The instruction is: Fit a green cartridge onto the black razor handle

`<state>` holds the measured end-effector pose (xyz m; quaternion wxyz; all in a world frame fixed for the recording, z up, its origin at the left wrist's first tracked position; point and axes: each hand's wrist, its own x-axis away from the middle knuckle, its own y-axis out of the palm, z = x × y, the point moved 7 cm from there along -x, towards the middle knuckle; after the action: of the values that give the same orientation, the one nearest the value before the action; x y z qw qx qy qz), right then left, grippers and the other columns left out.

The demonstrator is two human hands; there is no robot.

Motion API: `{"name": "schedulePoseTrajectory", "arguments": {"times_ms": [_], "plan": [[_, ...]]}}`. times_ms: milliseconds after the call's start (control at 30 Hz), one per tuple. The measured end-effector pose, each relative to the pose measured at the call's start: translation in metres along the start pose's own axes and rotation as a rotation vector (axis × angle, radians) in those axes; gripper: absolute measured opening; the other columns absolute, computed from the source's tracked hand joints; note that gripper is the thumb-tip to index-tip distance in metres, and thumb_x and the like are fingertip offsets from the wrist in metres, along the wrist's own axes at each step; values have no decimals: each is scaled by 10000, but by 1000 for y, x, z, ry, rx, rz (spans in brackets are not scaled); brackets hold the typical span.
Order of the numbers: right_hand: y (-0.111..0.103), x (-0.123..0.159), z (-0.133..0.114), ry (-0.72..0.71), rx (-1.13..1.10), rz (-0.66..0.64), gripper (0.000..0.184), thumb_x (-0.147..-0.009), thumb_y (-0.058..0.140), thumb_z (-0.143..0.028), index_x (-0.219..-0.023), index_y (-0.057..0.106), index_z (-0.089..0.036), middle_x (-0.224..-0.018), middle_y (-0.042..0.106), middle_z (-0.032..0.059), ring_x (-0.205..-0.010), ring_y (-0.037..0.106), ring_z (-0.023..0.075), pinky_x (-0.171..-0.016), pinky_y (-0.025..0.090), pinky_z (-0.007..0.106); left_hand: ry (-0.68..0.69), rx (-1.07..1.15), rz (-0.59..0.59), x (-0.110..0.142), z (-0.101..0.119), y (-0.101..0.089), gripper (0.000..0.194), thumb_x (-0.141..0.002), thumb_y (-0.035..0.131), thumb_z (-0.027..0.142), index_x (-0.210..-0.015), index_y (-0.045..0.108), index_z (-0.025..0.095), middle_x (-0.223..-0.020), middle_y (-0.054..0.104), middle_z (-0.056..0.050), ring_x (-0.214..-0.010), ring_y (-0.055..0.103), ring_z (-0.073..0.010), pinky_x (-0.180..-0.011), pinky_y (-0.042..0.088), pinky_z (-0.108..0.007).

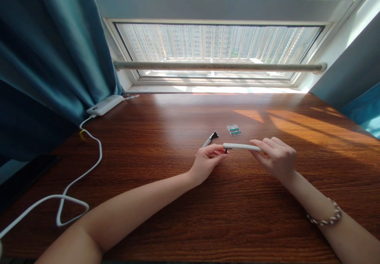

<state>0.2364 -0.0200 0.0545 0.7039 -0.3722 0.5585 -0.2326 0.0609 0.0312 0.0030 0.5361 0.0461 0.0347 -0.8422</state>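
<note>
A slim white stick-shaped case [241, 147] is held level above the wooden desk [166, 137] between both hands. My right hand [276, 157] grips its right end with curled fingers. My left hand [208, 161] pinches the left end, where a small dark part shows. Just behind my left hand lies a silver razor handle with a dark forked head [209, 139]. A small clear pack with green and white blades [234, 130] lies a little farther back.
A white power bank [104, 105] sits at the desk's back left, its white cable [74, 185] looping toward the front left. Teal curtains [50, 50] hang on the left. A window with a rail [219, 66] runs along the back. A dark flat object [23, 177] lies at the left edge.
</note>
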Motion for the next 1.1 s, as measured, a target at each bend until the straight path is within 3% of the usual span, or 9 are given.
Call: {"name": "schedulePoseTrajectory", "arguments": {"times_ms": [100, 233, 367, 533, 667, 933, 1100], "plan": [[-1, -1, 2, 3, 18, 7, 261, -823, 515, -399, -907, 678, -213, -622, 611, 20, -623, 480, 140, -579, 279, 267, 3, 18, 4, 0, 1, 0, 206, -701, 648, 292, -836, 676, 139, -835, 682, -63, -720, 609, -139, -720, 485, -265], [2, -1, 13, 154, -40, 18, 251, -837, 487, -366, -817, 690, -219, -603, 603, 25, -617, 502, 142, -548, 274, 261, -8, 103, 2, -1, 0, 1, 224, -688, 661, 277, -864, 657, 139, -896, 690, -77, -810, 629, -167, -779, 486, -293], [22, 3, 11, 372, -496, -100, 280, -827, 483, -367, -715, 676, -199, -616, 607, 14, -569, 511, 128, -551, 334, 237, -80, 223, -15, -3, -5, 2, 231, -660, 688, 251, -854, 626, 140, -898, 700, -73, -884, 632, -186, -859, 461, -343], [40, 12, -12, 574, -891, -281, 278, -722, 608, -433, -836, 668, -187, -516, 468, -35, -477, 394, 104, -480, 314, 230, -86, 239, -83, -4, -4, 5, 233, -666, 685, 230, -877, 647, 139, -994, 669, -84, -936, 608, -189, -875, 447, -338], [35, 11, -26, 549, -953, -288, 291, -682, 651, -434, -841, 670, -191, -517, 407, -48, -480, 354, 93, -473, 291, 226, -42, 199, -137, -4, -3, 8, 188, -645, 700, 212, -818, 671, 144, -1038, 633, -75, -986, 572, -195, -850, 448, -302], [29, 10, -35, 466, -912, -245, 202, -730, 622, -361, -821, 678, -190, -612, 543, -10, -507, 409, 100, -504, 332, 229, -46, 216, -162, -4, -5, 11, 187, -645, 704, 210, -815, 668, 143, -1030, 615, -75, -921, 571, -174, -823, 443, -297], [20, 7, -34, 409, -829, -147, 151, -755, 597, -315, -817, 682, -206, -519, 423, -44, -474, 383, 91, -479, 314, 218, -18, 148, -171, -4, -2, 11, 200, -662, 690, 237, -836, 674, 139, -989, 632, -84, -951, 568, -204, -847, 438, -320]]}}
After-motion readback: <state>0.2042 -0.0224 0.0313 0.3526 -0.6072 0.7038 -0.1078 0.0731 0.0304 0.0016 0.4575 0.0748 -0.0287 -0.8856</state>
